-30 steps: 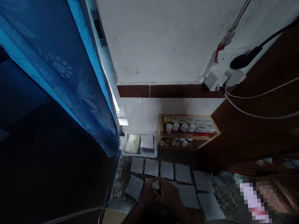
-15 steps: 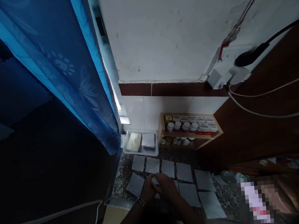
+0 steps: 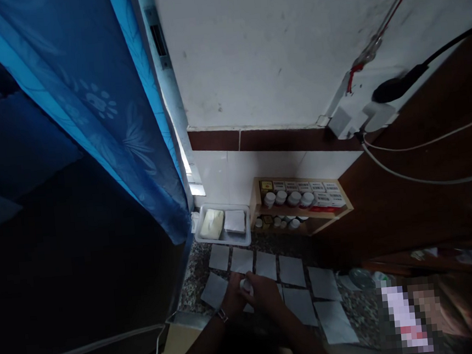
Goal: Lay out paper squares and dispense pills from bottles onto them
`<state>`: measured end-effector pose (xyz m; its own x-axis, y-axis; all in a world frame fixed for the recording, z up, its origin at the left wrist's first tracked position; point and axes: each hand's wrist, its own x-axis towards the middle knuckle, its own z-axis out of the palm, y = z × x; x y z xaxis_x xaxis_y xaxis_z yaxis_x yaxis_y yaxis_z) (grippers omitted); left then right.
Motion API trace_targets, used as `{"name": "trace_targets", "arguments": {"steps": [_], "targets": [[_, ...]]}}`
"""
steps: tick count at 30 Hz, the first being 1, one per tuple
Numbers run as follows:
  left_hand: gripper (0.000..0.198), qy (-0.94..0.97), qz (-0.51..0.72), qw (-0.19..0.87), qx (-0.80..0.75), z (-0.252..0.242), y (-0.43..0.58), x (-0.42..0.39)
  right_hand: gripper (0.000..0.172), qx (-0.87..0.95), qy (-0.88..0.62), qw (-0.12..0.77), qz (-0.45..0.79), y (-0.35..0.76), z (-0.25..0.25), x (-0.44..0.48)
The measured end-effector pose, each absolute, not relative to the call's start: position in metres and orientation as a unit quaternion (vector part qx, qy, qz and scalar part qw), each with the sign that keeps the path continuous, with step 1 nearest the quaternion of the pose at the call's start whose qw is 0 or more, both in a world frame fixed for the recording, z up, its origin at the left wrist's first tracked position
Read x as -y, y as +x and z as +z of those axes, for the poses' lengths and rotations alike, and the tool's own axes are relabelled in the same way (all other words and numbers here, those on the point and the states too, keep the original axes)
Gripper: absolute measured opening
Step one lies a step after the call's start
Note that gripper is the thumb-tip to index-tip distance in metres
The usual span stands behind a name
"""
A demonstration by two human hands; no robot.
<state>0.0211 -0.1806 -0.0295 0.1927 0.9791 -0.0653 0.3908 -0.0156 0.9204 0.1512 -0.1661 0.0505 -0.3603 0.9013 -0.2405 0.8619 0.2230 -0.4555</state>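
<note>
Close together over the counter, my left hand (image 3: 232,299) and my right hand (image 3: 267,295) are both closed around a small white round-topped thing (image 3: 246,286), which looks like a bottle cap. Its lower part is hidden by my fingers. A metal-banded watch or bracelet (image 3: 222,315) is on my left wrist. Square white paper sheets lie in rows about my hands: one sheet (image 3: 215,290) to the left, another (image 3: 242,260) just beyond, and another (image 3: 299,305) to the right. My hands partly cover one sheet beneath them.
A clear plastic tray (image 3: 223,241) with a yellowish packet (image 3: 212,225) and a white paper stack (image 3: 235,221) stands behind the sheets. Beside it, a wooden rack (image 3: 305,215) holds boxes and white-capped bottles. A blue curtain (image 3: 119,115) hangs left; plugs and cables (image 3: 410,184) are at right.
The view has shifted very slightly. My fingers have moved a little around the white thing, which both hands still hold over the same spot.
</note>
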Motion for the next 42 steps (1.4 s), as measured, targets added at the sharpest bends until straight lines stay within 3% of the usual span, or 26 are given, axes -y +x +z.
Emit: {"name": "trace_targets", "arguments": {"steps": [3, 12, 22, 27, 30, 34, 42], "targets": [[0.011, 0.638, 0.322, 0.441, -0.542, -0.035, 0.02, 0.179, 0.025, 0.773, -0.571, 0.014, 0.277, 0.148, 0.045, 0.164], [0.002, 0.69, 0.301, 0.424, -0.503, -0.041, 0.018, 0.164, 0.029, 0.824, -0.467, 0.133, 0.29, 0.165, 0.018, 0.168], [0.03, 0.674, 0.195, 0.546, -0.458, -0.025, 0.002, 0.15, 0.027, 0.772, -0.487, 0.148, 0.382, 0.171, 0.021, 0.162], [0.034, 0.647, 0.19, 0.508, -0.536, -0.021, 0.001, 0.148, 0.029, 0.764, -0.503, 0.245, 0.321, 0.175, 0.005, 0.154], [0.029, 0.632, 0.216, 0.493, -0.558, -0.018, 0.001, 0.147, 0.029, 0.705, -0.587, 0.288, 0.275, 0.191, -0.015, 0.134], [0.029, 0.599, 0.24, 0.49, -0.586, -0.018, 0.003, 0.149, 0.03, 0.611, -0.713, 0.272, 0.209, 0.21, -0.051, 0.096], [0.03, 0.559, 0.266, 0.493, -0.611, -0.033, 0.002, 0.153, 0.029, 0.594, -0.784, 0.119, 0.137, 0.216, -0.089, 0.054]]}}
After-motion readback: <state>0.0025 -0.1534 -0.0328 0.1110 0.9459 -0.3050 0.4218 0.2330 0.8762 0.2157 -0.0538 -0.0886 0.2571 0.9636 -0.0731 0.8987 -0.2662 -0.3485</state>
